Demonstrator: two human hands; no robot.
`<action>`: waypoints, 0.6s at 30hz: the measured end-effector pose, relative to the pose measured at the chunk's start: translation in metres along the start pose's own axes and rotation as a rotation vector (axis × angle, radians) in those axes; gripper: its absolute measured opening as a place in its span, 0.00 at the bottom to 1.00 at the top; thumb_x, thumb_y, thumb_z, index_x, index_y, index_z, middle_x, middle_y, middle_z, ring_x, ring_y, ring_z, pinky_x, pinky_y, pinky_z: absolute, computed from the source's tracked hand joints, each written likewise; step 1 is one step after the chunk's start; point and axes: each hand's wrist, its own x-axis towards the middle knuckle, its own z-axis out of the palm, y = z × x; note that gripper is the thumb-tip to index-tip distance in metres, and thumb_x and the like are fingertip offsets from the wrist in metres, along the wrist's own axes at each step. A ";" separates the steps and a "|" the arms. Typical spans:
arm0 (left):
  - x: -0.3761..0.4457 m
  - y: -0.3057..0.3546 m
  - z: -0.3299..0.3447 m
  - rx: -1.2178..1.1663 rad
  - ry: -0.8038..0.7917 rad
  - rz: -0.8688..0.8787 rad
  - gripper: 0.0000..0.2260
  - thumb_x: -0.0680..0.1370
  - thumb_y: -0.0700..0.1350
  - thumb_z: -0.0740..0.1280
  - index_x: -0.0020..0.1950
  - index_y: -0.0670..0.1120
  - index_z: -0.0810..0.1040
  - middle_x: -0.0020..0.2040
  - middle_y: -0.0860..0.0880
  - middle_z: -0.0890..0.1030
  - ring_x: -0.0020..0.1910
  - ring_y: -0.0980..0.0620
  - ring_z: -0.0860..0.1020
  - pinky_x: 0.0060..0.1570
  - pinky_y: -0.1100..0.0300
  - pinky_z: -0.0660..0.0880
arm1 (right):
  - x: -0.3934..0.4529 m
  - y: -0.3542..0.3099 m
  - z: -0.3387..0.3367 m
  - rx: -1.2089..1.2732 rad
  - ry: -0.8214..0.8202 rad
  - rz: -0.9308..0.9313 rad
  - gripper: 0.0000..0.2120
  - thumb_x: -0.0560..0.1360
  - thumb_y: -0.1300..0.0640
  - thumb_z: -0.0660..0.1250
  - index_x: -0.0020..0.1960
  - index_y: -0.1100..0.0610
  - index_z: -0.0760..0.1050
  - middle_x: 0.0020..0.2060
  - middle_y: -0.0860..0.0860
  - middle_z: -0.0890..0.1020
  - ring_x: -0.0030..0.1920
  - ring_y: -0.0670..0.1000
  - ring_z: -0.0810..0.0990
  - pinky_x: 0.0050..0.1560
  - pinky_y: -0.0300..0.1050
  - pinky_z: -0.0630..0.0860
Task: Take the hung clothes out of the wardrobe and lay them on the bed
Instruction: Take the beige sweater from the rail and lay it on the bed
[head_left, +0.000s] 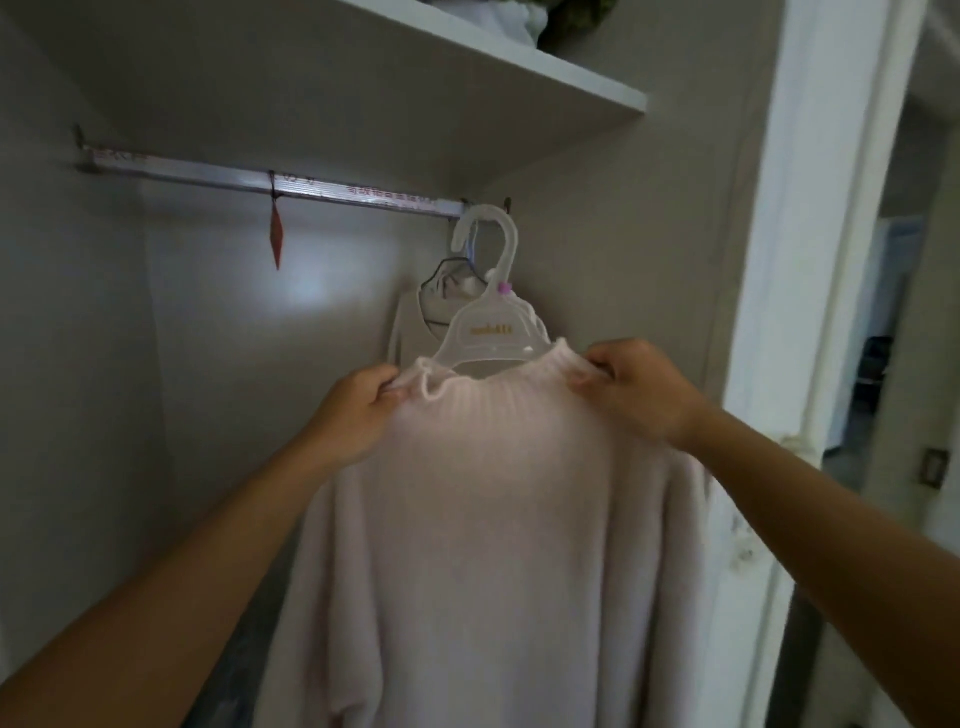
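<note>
A pale pink ribbed sweater (498, 519) hangs on a translucent white plastic hanger (493, 332), whose hook sits just below the right end of the metal wardrobe rail (270, 182); I cannot tell whether it touches the rail. My left hand (358, 410) pinches the left side of the sweater's collar. My right hand (634, 389) grips the right side of the collar. Behind it, a light garment (405, 327) hangs on a dark wire hanger (441, 270). The bed is out of view.
A white shelf (519, 67) with folded items spans the top of the wardrobe. A small red tassel (277, 234) dangles from the rail. The white wardrobe frame (810, 260) stands to the right, with a dim doorway beyond.
</note>
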 end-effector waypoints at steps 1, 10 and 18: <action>-0.004 0.003 0.002 -0.021 -0.014 0.032 0.11 0.72 0.50 0.60 0.34 0.46 0.67 0.30 0.51 0.70 0.34 0.50 0.69 0.34 0.54 0.63 | -0.012 0.000 -0.005 -0.003 -0.003 0.023 0.19 0.77 0.59 0.67 0.30 0.56 0.63 0.26 0.48 0.66 0.29 0.47 0.64 0.29 0.38 0.60; -0.034 0.078 0.038 -0.193 -0.179 0.203 0.13 0.71 0.52 0.62 0.34 0.43 0.68 0.30 0.50 0.68 0.32 0.53 0.66 0.34 0.54 0.63 | -0.125 0.009 -0.076 -0.109 -0.051 0.250 0.14 0.78 0.56 0.65 0.37 0.64 0.72 0.30 0.53 0.73 0.32 0.49 0.69 0.36 0.46 0.66; -0.072 0.190 0.094 -0.268 -0.288 0.409 0.14 0.74 0.48 0.68 0.33 0.44 0.69 0.29 0.51 0.68 0.29 0.55 0.66 0.33 0.54 0.63 | -0.236 0.027 -0.170 -0.172 -0.046 0.388 0.17 0.77 0.58 0.67 0.31 0.53 0.68 0.26 0.45 0.69 0.27 0.42 0.66 0.33 0.37 0.62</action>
